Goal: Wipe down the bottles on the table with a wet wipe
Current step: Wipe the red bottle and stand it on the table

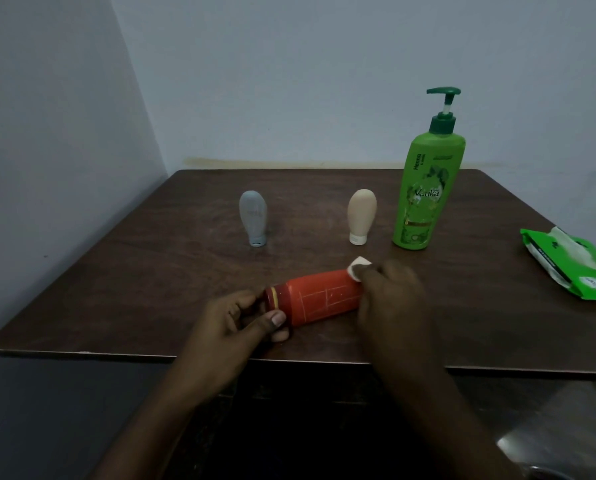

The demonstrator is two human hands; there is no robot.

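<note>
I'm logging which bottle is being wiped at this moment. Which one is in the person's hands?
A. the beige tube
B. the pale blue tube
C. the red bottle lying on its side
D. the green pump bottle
C: the left hand holds the cap end of the red bottle while the right hand presses the wipe to its other end; the other three stand untouched behind.

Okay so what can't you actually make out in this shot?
Head view only:
- Red bottle: base end hidden behind right hand.
- Wet wipe: mostly covered by that hand.
- Bottle's cap: partly covered by left hand.
- Wipes pack: cut off by right edge.
- Green pump bottle: small print blurred.
</note>
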